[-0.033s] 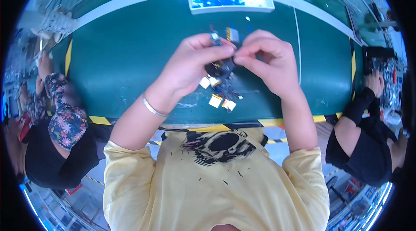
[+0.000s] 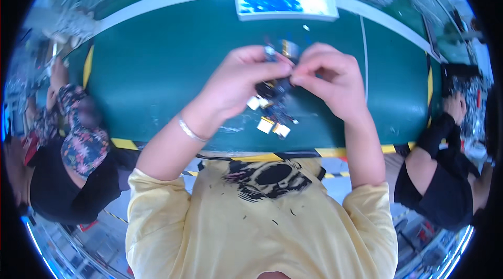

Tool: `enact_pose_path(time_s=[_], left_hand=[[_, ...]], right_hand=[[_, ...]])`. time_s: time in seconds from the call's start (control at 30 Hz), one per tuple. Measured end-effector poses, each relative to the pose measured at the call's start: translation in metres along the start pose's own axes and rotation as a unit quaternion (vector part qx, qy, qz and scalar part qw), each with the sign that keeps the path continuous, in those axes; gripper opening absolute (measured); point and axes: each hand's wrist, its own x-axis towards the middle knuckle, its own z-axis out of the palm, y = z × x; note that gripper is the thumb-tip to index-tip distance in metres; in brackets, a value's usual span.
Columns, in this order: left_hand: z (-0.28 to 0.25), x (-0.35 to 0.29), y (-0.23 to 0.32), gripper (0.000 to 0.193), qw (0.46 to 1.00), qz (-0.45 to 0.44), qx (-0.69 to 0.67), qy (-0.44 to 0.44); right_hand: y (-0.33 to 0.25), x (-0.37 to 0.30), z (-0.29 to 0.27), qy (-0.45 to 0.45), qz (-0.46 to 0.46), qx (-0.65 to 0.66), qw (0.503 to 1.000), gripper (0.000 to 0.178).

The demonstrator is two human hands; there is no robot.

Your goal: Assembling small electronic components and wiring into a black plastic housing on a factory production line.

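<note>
My left hand (image 2: 236,82) and my right hand (image 2: 330,77) meet over the middle of a green table (image 2: 157,69). Together they pinch a small dark electronic part (image 2: 275,89) with thin wires. My fingertips close on its top end, where a small blue and yellow piece (image 2: 287,48) sticks up. Small white and yellow connectors (image 2: 272,126) hang from its wires just above the table surface. A thin metal bracelet (image 2: 188,129) circles my left wrist. Most of the part is hidden by my fingers.
A white tray (image 2: 285,17) of blue pieces stands at the table's far edge. Yellow and black tape (image 2: 356,150) marks the near edge. A person in a floral sleeve (image 2: 78,143) sits to my left, and a person in black (image 2: 445,184) to my right.
</note>
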Motion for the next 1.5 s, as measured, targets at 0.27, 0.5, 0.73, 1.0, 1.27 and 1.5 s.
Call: enact_pose_path(time_s=[0.27,0.5,0.73,1.0,1.27,1.5], left_hand=[[0.012,0.001,-0.011,0.009,0.997,-0.034,-0.043,-0.047],[0.011,0.000,-0.003,0.010,0.997,-0.008,-0.064,0.029],[0.004,0.001,0.000,0.009,0.996,0.055,0.031,0.059],[0.009,0.004,-0.006,0.011,0.996,0.053,0.051,0.057],[0.000,0.010,0.003,0.009,0.986,0.082,0.106,0.102],[0.000,0.009,-0.001,0.011,0.984,0.088,0.110,0.111]], right_hand=[[-0.003,-0.012,-0.006,0.099,0.093,0.074,0.988,0.008],[-0.010,-0.014,0.005,-0.007,-0.025,-0.383,0.923,0.008],[-0.015,-0.006,0.023,0.162,-0.049,-0.139,0.976,0.026],[-0.010,-0.009,0.014,0.159,-0.011,-0.100,0.982,0.009],[0.002,-0.011,-0.012,0.027,-0.021,-0.459,0.888,0.023],[-0.009,-0.010,-0.027,0.040,0.010,-0.405,0.913,0.026]])
